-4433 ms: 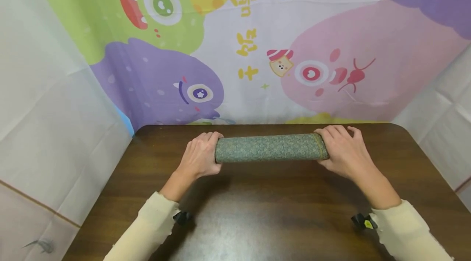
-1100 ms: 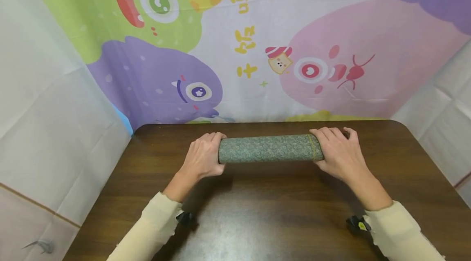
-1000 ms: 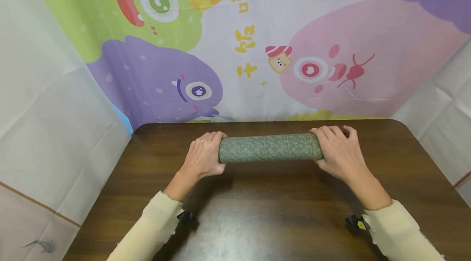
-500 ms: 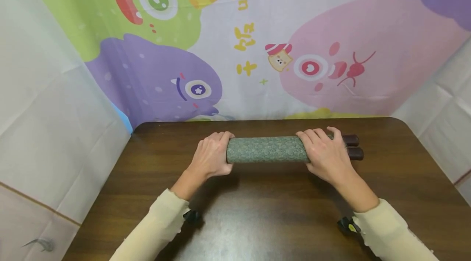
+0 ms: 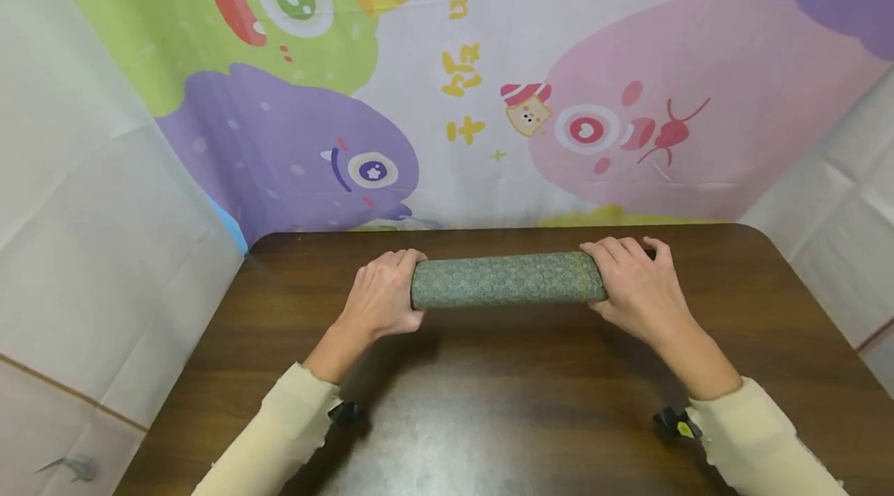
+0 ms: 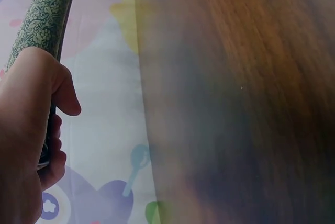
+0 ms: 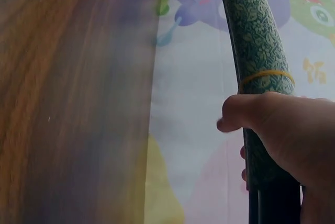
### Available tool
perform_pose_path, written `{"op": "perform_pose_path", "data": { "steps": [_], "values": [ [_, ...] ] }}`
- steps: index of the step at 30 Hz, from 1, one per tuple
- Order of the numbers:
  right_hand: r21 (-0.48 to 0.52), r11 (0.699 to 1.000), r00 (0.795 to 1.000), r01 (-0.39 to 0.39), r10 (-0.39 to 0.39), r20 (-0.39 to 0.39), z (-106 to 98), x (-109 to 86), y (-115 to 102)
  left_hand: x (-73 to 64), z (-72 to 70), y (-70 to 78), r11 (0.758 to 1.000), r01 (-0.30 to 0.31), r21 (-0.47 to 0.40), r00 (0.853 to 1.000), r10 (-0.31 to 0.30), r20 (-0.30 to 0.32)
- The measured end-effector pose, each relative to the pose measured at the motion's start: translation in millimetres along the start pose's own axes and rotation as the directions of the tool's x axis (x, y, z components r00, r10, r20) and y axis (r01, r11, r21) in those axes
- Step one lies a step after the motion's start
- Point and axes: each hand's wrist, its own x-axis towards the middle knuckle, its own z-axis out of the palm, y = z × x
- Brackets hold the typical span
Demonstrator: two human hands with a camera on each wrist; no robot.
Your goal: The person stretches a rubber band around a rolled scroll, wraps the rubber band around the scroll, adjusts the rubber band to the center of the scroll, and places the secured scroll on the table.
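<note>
A rolled scroll [image 5: 503, 280] with green floral covering is held level above the table, in front of the patterned curtain. My left hand [image 5: 384, 290] grips its left end, fingers over the top and thumb below. Near the other end my right hand [image 5: 635, 282] grips it, just outside a thin yellow band [image 7: 267, 73] round the roll. In the right wrist view, dark rod ends [image 7: 275, 203] stick out past that hand. The left wrist view shows my left hand [image 6: 31, 109] with fingers curled round the end of the scroll.
A brown wooden table [image 5: 447, 403] lies below the hands, its far edge against a cartoon curtain [image 5: 482, 193]. White panels [image 5: 91, 193] stand at both sides. Black straps with small devices [image 5: 676, 424] sit at both wrists.
Half a second ago my right hand was further in, covering the yellow band, with two dark rod ends showing. Now the hands are further apart and the band shows again.
</note>
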Motion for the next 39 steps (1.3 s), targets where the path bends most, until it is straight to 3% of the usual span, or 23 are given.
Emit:
{"op": "perform_pose_path", "data": {
  "steps": [12,18,27,32,39],
  "values": [
    [-0.047,0.996,0.996,0.082,-0.084,-0.035,15.8,-0.8,-20.0,-6.6,2.0,1.8,1.0,-0.025,-0.003,1.0,0.025,0.016],
    [-0.074,0.992,0.994,0.106,-0.107,-0.007,16.9,5.6,-32.8,-2.7,4.2,6.6,0.999,-0.031,-0.006,0.999,0.031,0.016],
    [-0.062,0.997,0.998,0.044,-0.04,0.056,10.5,4.0,-26.1,-3.7,0.7,3.9,1.0,-0.02,0.017,1.0,0.02,-0.003],
    [-0.012,1.0,1.0,0.007,-0.007,-0.011,8.1,1.3,-14.2,-6.3,-2.2,-1.5,1.0,-0.017,0.027,1.0,0.018,-0.025],
    [0.002,0.998,0.988,0.062,-0.061,-0.141,6.5,3.0,-6.8,-1.7,-7.4,-3.5,0.999,-0.031,0.01,0.998,0.032,-0.048]
  ]
}}
